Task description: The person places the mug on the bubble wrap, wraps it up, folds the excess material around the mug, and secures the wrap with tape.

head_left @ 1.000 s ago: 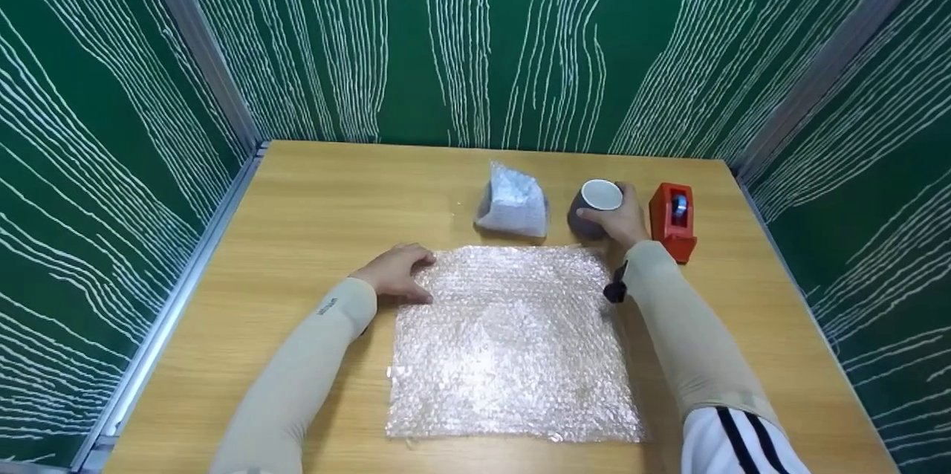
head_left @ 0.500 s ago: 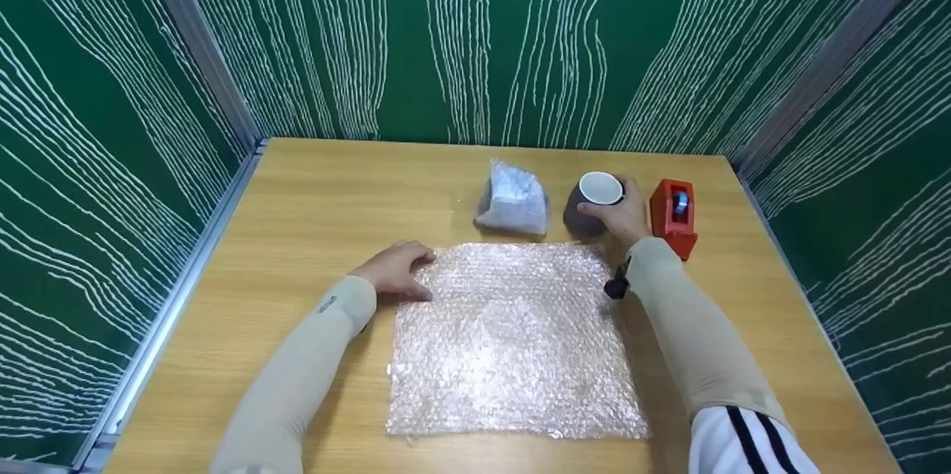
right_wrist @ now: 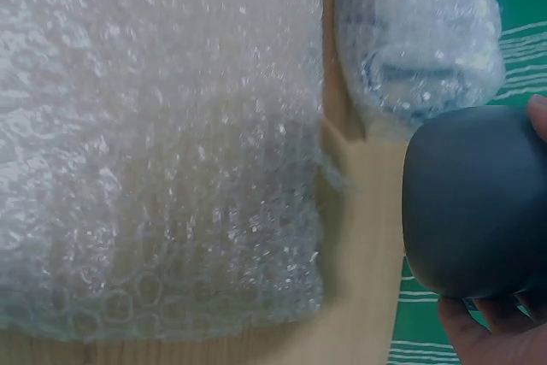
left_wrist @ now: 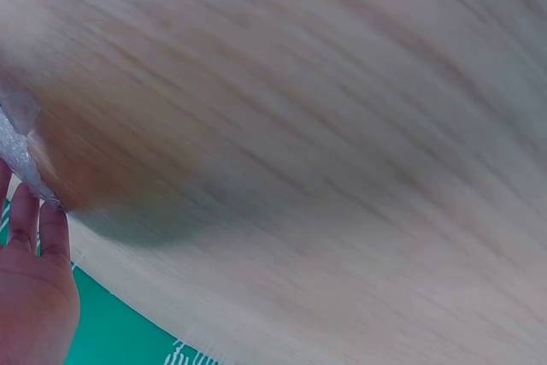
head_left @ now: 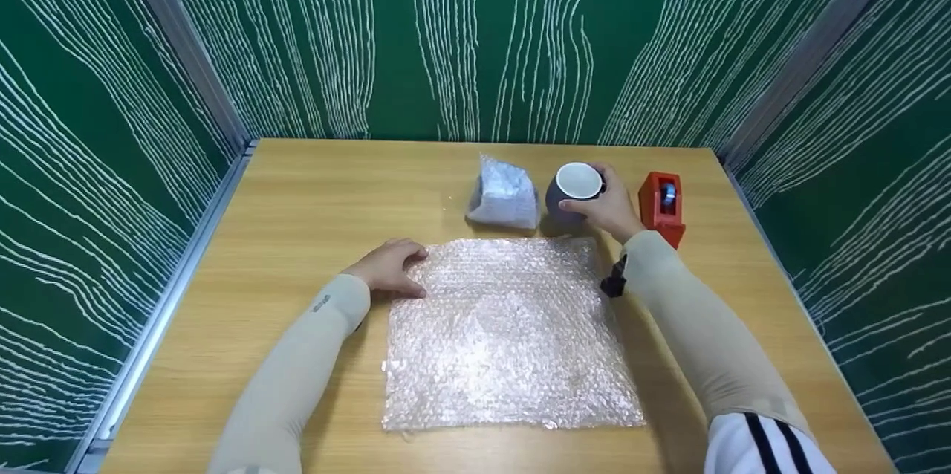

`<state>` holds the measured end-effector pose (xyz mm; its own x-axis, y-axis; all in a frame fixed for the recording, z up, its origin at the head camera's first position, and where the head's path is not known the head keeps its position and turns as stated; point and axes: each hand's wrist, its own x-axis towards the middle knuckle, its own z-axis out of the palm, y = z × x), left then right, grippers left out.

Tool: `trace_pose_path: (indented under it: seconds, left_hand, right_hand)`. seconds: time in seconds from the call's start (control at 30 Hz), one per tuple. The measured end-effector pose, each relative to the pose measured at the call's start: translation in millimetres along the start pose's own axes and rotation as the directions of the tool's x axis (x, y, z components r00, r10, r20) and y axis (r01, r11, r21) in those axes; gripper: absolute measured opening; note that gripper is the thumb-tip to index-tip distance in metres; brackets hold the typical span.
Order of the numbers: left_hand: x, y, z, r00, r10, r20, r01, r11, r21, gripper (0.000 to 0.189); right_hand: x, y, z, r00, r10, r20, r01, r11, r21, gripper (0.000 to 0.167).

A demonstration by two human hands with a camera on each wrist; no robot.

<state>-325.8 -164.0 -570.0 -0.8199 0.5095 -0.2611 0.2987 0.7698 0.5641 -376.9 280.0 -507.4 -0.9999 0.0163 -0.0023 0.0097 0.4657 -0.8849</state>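
In the head view a dark grey cup with a white inside is gripped by my right hand, thumb on the near side and fingers round the far right side. The right wrist view shows the cup large, with fingertips at its edge. A square sheet of bubble wrap lies flat in front of it. My left hand rests at the sheet's upper left edge, thumb and fingers apart. In the left wrist view the left hand's fingers are at the sheet's edge.
Left of the cup stands a bubble-wrapped bundle. A red tape dispenser is to the right of my right hand. Green walls with white lines close off the back and sides of the wooden table.
My right hand has moved the cup slightly up and left, closer to the wrapped bundle. The left hand stays at the sheet's edge. The head view has shifted a little.
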Motion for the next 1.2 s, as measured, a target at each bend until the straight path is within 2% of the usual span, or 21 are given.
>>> trace_pose_path:
  seconds: [0.5, 0.77, 1.0, 1.2]
  left_hand:
    - [1.1, 1.2, 0.1, 0.998, 0.058, -0.036, -0.056, 0.998, 0.034, 0.081]
    - [0.4, 2.0, 1.5, 0.998, 0.044, -0.04, -0.043, 0.999, 0.027, 0.079]
    - [-4.7, 4.5, -1.2, 1.0, -0.006, 0.0, 0.006, 0.999, -0.04, 0.081]
    - [-4.7, 6.5, -2.1, 1.0, 0.023, -0.008, -0.023, 0.999, -0.032, 0.078]
  right_hand:
    - [-30.2, -19.8, 5.9, 0.989, -0.106, 0.104, 0.104, 0.994, 0.029, 0.092]
    - [-46.5, -22.9, 19.1, 0.972, -0.177, 0.154, 0.17, 0.984, 0.061, 0.09]
    - [-59.0, -20.0, 32.4, 0.957, -0.213, 0.196, 0.189, 0.973, 0.133, 0.089]
    - [-70.3, -17.8, 41.7, 0.936, -0.262, 0.234, 0.223, 0.958, 0.18, 0.091]
